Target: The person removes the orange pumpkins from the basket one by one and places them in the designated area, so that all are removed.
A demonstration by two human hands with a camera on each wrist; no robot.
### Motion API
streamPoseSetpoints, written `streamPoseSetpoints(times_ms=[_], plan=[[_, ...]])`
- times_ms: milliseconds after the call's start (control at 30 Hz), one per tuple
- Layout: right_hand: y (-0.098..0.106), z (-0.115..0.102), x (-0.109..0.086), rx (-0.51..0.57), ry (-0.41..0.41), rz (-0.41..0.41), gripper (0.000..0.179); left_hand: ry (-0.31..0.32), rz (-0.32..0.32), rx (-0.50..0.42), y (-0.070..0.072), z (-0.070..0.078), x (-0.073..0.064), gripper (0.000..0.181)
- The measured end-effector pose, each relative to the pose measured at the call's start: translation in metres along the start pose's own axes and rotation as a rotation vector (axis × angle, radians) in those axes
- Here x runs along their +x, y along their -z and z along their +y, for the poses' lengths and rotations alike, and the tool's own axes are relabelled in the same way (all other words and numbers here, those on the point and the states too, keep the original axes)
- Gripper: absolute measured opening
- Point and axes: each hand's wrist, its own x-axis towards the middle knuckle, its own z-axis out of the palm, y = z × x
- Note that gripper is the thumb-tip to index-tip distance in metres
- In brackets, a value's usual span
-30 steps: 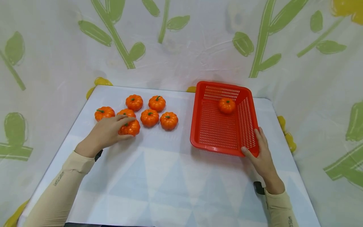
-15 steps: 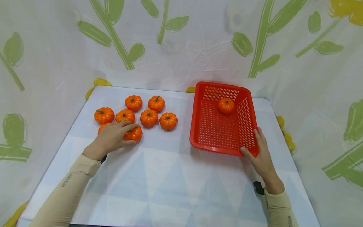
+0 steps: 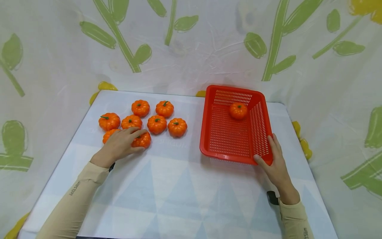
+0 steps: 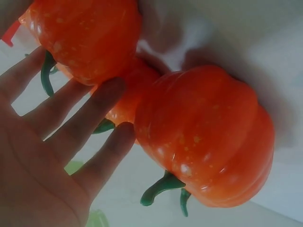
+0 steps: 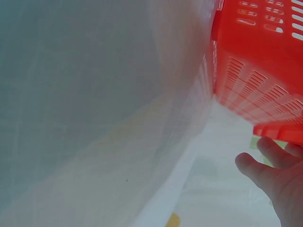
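My left hand point(image 3: 120, 144) has its thumb and fingers around an orange toy pumpkin point(image 3: 144, 140) at the front of a loose group. In the left wrist view that pumpkin point(image 4: 87, 35) sits between thumb and fingertips, its green stem beside a finger. Another pumpkin point(image 4: 208, 137) stands close past the little finger. On the right, a red plastic basket point(image 3: 226, 157) holds one pumpkin point(image 3: 238, 111) near its back. My right hand point(image 3: 277, 166) grips the basket's front right corner, thumb over the rim and fingers along the outer side.
Several more pumpkins point(image 3: 156, 124) lie in loose rows on the white and pale blue tablecloth point(image 3: 179, 189), left of the basket. A white cloth backdrop point(image 3: 209, 49) printed with green leaves rises behind the table's back edge.
My left hand has shifted slightly right and toward me with the pumpkin, uncovering another pumpkin behind the hand. The right hand and basket stay in place.
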Motion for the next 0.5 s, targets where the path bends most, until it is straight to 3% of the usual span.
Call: streamPoseSetpoints(times_ms=[500], plan=[[-0.0002,0.0007,-0.0007,0.01,0.008,0.008,0.094,0.001,0.007,-0.008,0.0047,0.0054,-0.0008,0.069]])
